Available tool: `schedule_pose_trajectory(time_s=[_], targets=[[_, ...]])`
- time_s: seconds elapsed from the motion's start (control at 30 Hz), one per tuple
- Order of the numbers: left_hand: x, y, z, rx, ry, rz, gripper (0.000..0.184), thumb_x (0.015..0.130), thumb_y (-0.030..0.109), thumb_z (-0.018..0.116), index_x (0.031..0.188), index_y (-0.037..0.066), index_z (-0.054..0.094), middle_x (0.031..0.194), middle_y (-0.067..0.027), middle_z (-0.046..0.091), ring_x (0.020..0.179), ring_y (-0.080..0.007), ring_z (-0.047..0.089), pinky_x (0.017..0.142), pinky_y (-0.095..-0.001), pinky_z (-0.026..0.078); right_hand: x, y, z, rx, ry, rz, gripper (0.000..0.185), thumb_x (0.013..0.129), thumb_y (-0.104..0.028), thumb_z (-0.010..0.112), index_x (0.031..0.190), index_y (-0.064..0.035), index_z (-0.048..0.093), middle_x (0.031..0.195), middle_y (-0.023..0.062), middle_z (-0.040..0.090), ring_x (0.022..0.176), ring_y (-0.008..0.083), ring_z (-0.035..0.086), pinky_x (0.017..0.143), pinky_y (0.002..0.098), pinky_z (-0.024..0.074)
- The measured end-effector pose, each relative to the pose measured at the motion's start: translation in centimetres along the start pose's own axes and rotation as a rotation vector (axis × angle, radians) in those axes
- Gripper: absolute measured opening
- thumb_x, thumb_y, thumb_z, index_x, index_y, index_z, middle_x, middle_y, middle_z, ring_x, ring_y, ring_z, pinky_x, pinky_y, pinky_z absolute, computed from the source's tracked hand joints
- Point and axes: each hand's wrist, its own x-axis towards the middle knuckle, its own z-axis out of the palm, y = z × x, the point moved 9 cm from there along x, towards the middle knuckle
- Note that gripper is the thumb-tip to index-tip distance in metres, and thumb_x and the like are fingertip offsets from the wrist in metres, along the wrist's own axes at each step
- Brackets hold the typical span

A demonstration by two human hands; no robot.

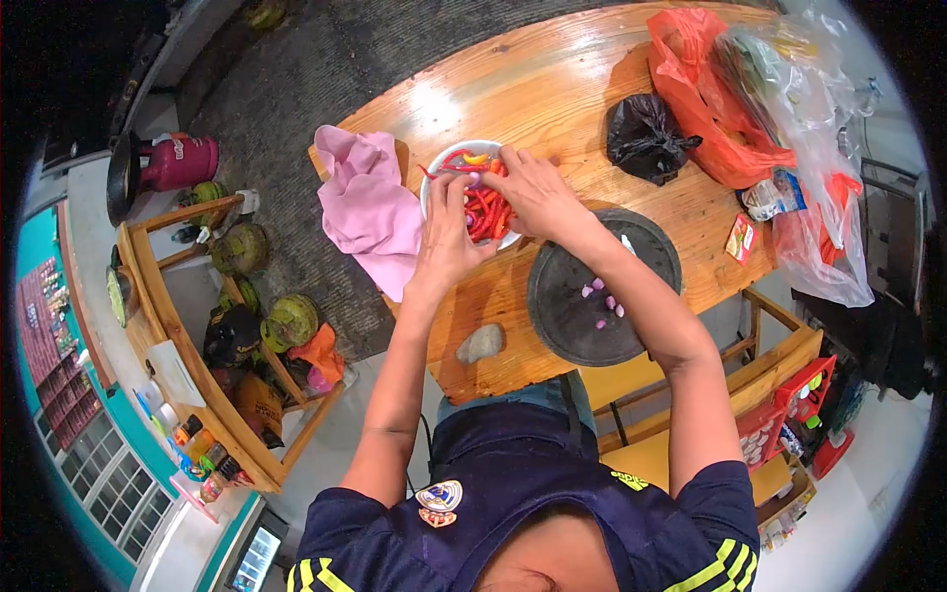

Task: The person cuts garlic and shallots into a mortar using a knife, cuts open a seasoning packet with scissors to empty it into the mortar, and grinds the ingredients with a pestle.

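Observation:
A white bowl (430, 201) filled with red chillies (485, 213), and a few orange ones, stands near the table's left end. My left hand (450, 229) comes over its near left side with the fingers bent. From the right, my right hand (538, 195) reaches over the rim. Their fingertips meet above the chillies, around a small purple shallot (473, 181) that is mostly hidden. Under my right forearm lies a round dark stone mortar (567, 321), with several peeled shallots (614, 304) on it. A grey pestle stone (480, 342) rests on the wood to its left.
A pink cloth (367, 202) lies left of the bowl. At the right of the wooden table (523, 84) are a black plastic bag (646, 138), an orange bag (695, 99), clear bags (804, 128) and small packets (742, 239). Gas cylinders (291, 321) stand left on the floor.

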Motion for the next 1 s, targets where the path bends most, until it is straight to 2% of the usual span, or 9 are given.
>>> schedule_pose_trajectory(time_s=[0.07, 0.17, 0.27, 0.37, 0.47, 0.57, 0.67, 0.87, 1.0], targets=[[-0.2, -0.2, -0.2, -0.011, 0.016, 0.006, 0.084, 0.052, 0.01, 0.084, 0.123, 0.004, 0.04, 0.121, -0.0195, 0.039, 0.115, -0.0387, 0.044, 0.096, -0.0443, 0.044, 0.3, -0.1, 0.2, 0.016, -0.015, 0.0, 0.044, 0.066, -0.011, 0.072, 0.108, -0.0148, 0.058, 0.108, 0.0137, 0.049, 0.104, 0.0307, 0.053, 0.074, 0.0409, 0.0513], [-0.7, -0.9, -0.1, -0.039, 0.045, -0.013, 0.082, 0.053, 0.011, 0.084, 0.123, 0.005, 0.041, 0.123, -0.0196, 0.04, 0.117, -0.0377, 0.044, 0.098, -0.0424, 0.044, 0.0, -0.5, -0.1, -0.039, 0.077, -0.039, 0.039, 0.068, -0.01, 0.07, 0.105, -0.0138, 0.059, 0.107, 0.0149, 0.05, 0.096, 0.0318, 0.057, 0.07, 0.042, 0.0523], [-0.9, -1.1, -0.1, -0.104, 0.068, -0.028, 0.082, 0.053, 0.011, 0.084, 0.123, 0.005, 0.041, 0.125, -0.0191, 0.039, 0.119, -0.0379, 0.043, 0.099, -0.0425, 0.043, 0.2, 0.0, 0.9, -0.004, -0.025, 0.006, 0.036, 0.07, -0.009, 0.068, 0.106, -0.0129, 0.059, 0.108, 0.0181, 0.051, 0.084, 0.0345, 0.062, 0.067, 0.044, 0.0524], [-1.0, -1.0, -0.3, -0.087, 0.096, -0.002, 0.082, 0.053, 0.011, 0.084, 0.124, 0.006, 0.041, 0.127, -0.0185, 0.039, 0.12, -0.0378, 0.042, 0.099, -0.0427, 0.043, 0.1, 0.2, 0.9, 0.019, -0.008, -0.022, 0.036, 0.072, -0.01, 0.067, 0.107, -0.0125, 0.059, 0.103, 0.0204, 0.054, 0.073, 0.0359, 0.064, 0.064, 0.0452, 0.0524], [-1.2, -1.0, -0.4, -0.083, 0.128, 0.009, 0.082, 0.054, 0.01, 0.083, 0.125, 0.006, 0.042, 0.128, -0.0178, 0.039, 0.121, -0.0372, 0.043, 0.099, -0.0426, 0.044, -0.3, 1.0, 2.0, 0.082, -0.068, 0.003, 0.056, 0.064, -0.006, 0.073, 0.116, -0.0127, 0.054, 0.104, 0.0204, 0.056, 0.085, 0.0379, 0.063, 0.069, 0.0447, 0.0518], [-1.5, -1.6, 0.2, -0.107, 0.113, -0.017, 0.081, 0.056, 0.011, 0.083, 0.126, 0.006, 0.042, 0.129, -0.0173, 0.039, 0.121, -0.0367, 0.043, 0.098, -0.0421, 0.045, -0.5, 0.9, 0.8, 0.218, -0.114, 0.017, 0.057, 0.066, -0.003, 0.071, 0.119, -0.0114, 0.053, 0.108, 0.0215, 0.056, 0.088, 0.04, 0.062, 0.072, 0.0452, 0.0517], [-1.6, -2.2, 0.9, -0.094, 0.094, -0.048, 0.08, 0.057, 0.013, 0.083, 0.127, 0.006, 0.044, 0.13, -0.0172, 0.039, 0.122, -0.0365, 0.042, 0.099, -0.0427, 0.045, -0.2, 0.8, -0.8, 0.384, -0.08, 0.058, 0.042, 0.071, -0.003, 0.067, 0.112, -0.0072, 0.059, 0.094, 0.025, 0.064, 0.089, 0.0409, 0.063, 0.077, 0.0473, 0.051], [-1.4, -0.4, 0.8, 0.07, 0.114, 0.03, 0.075, 0.058, 0.015, 0.082, 0.124, 0.002, 0.048, 0.132, -0.0205, 0.037, 0.122, -0.0382, 0.039, 0.103, -0.0462, 0.036, 0.8, 1.1, -0.2, 0.637, -0.078, 0.056, 0.032, 0.069, 0.0, 0.064, 0.101, -0.0033, 0.064, 0.092, 0.025, 0.064, 0.092, 0.0417, 0.062, 0.079, 0.0464, 0.0504], [-1.3, -0.3, 0.3, 0.074, 0.228, -0.023, 0.066, 0.059, 0.016, 0.081, 0.116, 0.002, 0.052, 0.125, -0.0163, 0.044, 0.116, -0.0351, 0.043, 0.098, -0.0449, 0.037, 1.1, -0.4, -1.0, 0.624, -0.014, -0.009, 0.036, 0.071, 0.001, 0.065, 0.106, -0.0014, 0.061, 0.085, 0.0234, 0.064, 0.08, 0.0356, 0.065, 0.07, 0.0396, 0.0513]])
